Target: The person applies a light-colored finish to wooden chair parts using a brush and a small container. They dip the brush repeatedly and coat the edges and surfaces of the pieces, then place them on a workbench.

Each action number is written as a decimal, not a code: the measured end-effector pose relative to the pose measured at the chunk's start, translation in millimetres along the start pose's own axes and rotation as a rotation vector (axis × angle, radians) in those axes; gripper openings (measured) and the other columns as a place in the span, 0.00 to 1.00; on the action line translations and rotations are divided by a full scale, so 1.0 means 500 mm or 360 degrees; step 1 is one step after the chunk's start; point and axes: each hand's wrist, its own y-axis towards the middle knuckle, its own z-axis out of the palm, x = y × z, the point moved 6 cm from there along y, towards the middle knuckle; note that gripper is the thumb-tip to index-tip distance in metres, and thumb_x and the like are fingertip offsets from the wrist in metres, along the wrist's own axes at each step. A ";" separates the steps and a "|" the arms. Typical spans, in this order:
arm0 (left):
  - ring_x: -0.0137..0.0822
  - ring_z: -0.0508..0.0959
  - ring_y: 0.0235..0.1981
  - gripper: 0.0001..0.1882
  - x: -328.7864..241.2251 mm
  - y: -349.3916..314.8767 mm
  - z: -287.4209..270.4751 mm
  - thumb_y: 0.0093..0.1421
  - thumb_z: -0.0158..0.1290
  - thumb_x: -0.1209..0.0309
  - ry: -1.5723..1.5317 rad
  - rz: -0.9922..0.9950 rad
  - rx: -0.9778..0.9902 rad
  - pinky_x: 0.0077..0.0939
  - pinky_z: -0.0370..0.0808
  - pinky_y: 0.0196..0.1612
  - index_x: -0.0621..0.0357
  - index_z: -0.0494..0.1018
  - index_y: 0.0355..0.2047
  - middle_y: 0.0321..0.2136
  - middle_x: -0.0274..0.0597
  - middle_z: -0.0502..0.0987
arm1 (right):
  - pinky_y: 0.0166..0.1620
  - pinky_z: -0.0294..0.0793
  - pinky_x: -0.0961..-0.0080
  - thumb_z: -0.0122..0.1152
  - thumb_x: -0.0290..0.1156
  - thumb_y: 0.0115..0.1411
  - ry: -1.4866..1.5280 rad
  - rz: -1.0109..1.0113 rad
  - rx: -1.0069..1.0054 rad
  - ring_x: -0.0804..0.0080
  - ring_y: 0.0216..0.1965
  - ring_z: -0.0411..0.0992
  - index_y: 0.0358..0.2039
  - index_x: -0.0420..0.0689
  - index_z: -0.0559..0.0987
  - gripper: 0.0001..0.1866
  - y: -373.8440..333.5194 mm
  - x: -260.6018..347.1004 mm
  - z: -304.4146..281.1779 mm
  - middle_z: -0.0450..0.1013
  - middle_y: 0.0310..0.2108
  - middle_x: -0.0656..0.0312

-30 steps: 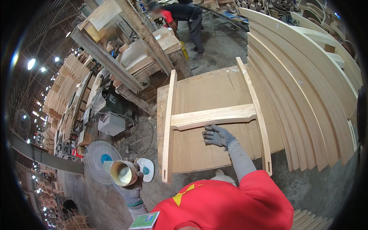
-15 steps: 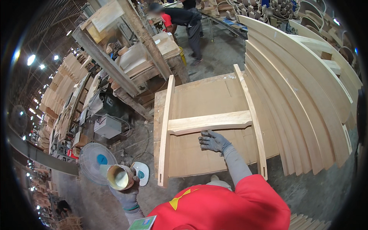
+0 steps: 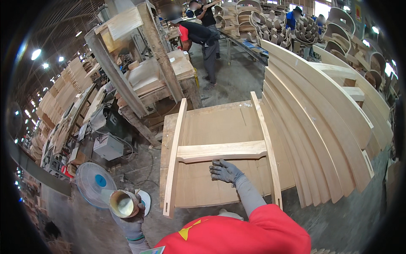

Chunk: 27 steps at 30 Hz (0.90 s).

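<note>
Low on the left, my left hand [image 3: 136, 216], in a grey glove, is wrapped round a small cup [image 3: 114, 203] with a pale, whitish substance inside. My right hand [image 3: 226, 172], also gloved in grey, is spread over the table just on the near side of a curved wooden crosspiece [image 3: 222, 151]; whether the fingertips touch it I cannot tell. That crosspiece joins a left wooden post [image 3: 174, 158] and a right wooden post [image 3: 266, 148] in an H-shaped frame. The frame lies on a worktable [image 3: 211, 122] topped with brown board, the posts' slotted near ends at its front edge.
Curved wooden panels [image 3: 313, 127] stand in a row along the table's right side. A standing fan [image 3: 96, 182] is near my left hand, with a machine [image 3: 156, 80] beyond the table. A bent-over co-worker [image 3: 205, 42] works at the back, and others stand farther off.
The view has tilted upward, so the table and frame sit lower and more of the background shows. My hands keep nearly the same places relative to the frame; the left still holds the cup.
</note>
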 end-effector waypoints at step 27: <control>0.46 0.70 0.48 0.25 0.005 -0.029 -0.010 0.60 0.43 0.51 -0.0406 -0.0281 -0.0190 0.40 0.73 0.39 0.51 0.63 0.52 0.46 0.44 0.69 | 0.47 0.72 0.53 0.51 0.47 0.61 -0.0010 -0.0073 -0.0092 0.53 0.44 0.69 0.45 0.41 0.69 0.22 0.007 -0.003 -0.004 0.68 0.44 0.48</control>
